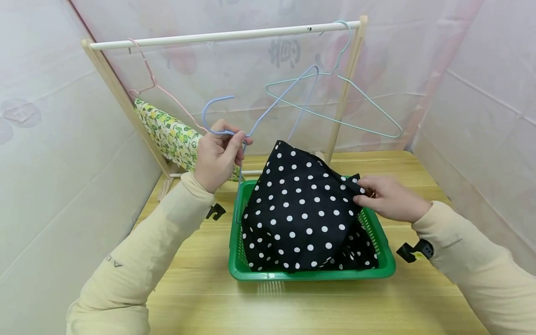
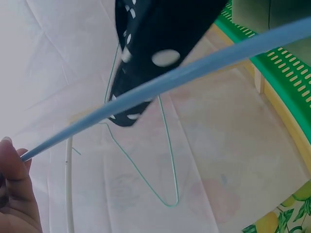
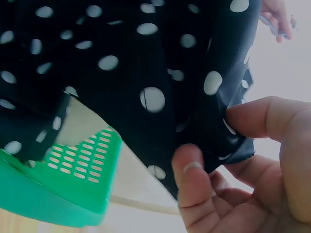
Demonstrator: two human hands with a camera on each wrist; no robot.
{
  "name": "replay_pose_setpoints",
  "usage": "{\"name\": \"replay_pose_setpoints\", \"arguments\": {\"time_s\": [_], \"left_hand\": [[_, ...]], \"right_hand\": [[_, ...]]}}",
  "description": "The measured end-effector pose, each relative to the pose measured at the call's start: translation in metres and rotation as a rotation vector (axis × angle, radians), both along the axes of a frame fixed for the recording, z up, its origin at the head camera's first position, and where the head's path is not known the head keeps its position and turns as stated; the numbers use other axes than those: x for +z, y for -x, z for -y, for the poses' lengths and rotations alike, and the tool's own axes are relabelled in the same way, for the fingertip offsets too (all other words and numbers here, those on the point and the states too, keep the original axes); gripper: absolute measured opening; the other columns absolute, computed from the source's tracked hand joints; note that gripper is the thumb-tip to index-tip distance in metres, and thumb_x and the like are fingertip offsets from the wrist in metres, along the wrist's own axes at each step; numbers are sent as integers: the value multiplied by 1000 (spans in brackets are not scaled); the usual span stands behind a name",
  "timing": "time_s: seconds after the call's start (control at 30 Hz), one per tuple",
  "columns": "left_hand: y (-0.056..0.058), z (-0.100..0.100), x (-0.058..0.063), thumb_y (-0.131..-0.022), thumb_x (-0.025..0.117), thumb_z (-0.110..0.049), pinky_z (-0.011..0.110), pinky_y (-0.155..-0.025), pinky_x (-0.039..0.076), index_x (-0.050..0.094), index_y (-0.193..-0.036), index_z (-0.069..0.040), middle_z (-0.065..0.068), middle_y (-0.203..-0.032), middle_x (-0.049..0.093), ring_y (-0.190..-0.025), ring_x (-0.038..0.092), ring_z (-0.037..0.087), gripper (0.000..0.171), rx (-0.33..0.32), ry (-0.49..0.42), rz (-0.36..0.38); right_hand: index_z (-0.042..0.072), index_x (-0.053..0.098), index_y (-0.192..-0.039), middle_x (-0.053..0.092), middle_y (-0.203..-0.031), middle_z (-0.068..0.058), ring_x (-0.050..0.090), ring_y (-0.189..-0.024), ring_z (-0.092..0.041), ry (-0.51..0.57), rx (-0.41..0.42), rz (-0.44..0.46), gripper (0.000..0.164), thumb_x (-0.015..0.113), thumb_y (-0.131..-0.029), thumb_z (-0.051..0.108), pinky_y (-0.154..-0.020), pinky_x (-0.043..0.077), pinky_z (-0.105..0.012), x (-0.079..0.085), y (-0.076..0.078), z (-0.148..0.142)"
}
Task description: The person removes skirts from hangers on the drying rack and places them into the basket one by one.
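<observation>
A black garment with white polka dots point(image 1: 301, 209) rises out of a green plastic basket point(image 1: 310, 274) on the wooden table. My left hand point(image 1: 217, 156) grips the neck of a blue wire hanger point(image 1: 268, 109) whose lower part goes into the garment's top. In the left wrist view the blue hanger point(image 2: 184, 73) runs across, with the dotted cloth point(image 2: 155, 53) draped over it. My right hand point(image 1: 387, 197) pinches the garment's right edge; its fingers point(image 3: 194, 179) hold the black dotted fabric point(image 3: 121, 73) above the basket point(image 3: 63, 179).
A wooden rack with a white rail point(image 1: 226, 35) stands behind the basket. On it hang a mint wire hanger point(image 1: 335, 100) and a pink hanger point(image 1: 146, 70) carrying a lemon-print cloth point(image 1: 169, 135). White sheeting walls close in left, right and behind.
</observation>
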State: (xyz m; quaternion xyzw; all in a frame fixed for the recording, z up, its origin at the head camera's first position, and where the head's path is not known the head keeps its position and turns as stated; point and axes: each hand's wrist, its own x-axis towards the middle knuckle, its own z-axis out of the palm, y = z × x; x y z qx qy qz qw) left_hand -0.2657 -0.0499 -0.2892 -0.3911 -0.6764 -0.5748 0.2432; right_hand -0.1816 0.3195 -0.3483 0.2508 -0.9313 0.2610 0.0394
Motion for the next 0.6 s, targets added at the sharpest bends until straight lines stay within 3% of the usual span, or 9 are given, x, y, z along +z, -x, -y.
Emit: {"name": "replay_pose_setpoints", "arguments": {"time_s": [0.13,0.4,0.6], "left_hand": [[1,2,3,-98,54,-6,27,-42,48,52,-90,8,20,-80,69,-46,53,20,15,7,-23,-31],[-1,8,11,-98,54,-5,26,-44,48,51,-91,9,20,-82,69,-47,52,18,16,35,-51,-52],[-4,7,13,-98,54,-4,26,-44,48,52,-91,10,20,-82,68,-47,53,18,15,29,-64,-46]], "right_hand": [[19,57,-82,48,-68,6,47,-59,-9,2,23,124,14,60,-96,17,-55,42,-25,-9,1,3],[18,59,-85,45,-63,8,46,-53,-8,-51,27,244,13,58,-97,22,-57,42,-26,-19,4,8],[17,60,-86,53,-66,6,50,-57,-10,-111,20,352,15,56,-98,25,-59,44,-28,-30,9,13]]}}
